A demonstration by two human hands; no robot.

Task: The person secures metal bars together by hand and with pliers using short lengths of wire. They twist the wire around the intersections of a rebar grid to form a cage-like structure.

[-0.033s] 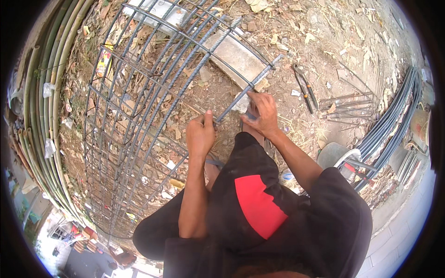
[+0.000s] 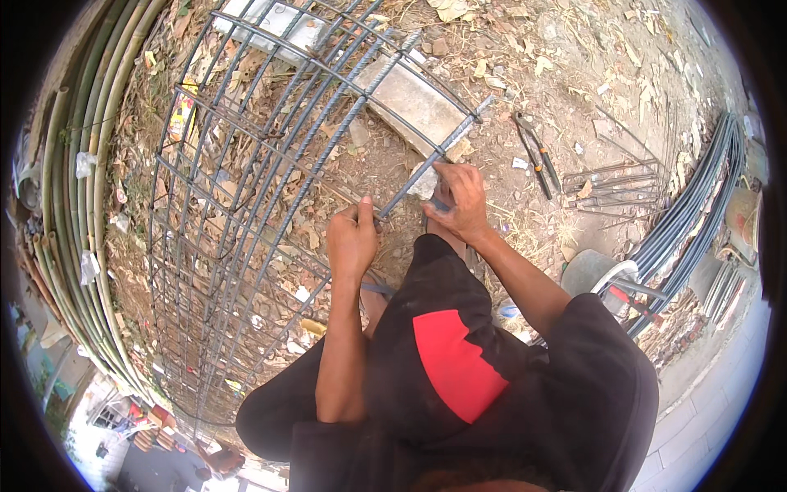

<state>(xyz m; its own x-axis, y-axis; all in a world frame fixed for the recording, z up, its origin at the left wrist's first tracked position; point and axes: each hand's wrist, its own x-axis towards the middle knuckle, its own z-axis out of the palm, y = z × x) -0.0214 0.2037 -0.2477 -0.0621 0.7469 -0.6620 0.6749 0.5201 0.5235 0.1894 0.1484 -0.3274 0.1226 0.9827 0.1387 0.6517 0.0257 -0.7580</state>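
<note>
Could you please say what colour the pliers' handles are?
The handles are orange and black; head view.

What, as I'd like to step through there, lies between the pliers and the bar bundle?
In the head view, a loose spread of thin rods lies between the pliers and the bar bundle.

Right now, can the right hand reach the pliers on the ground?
Probably yes; the pliers lie just right of the right hand, with only littered ground between, though the hand is at the steel cage.
</note>
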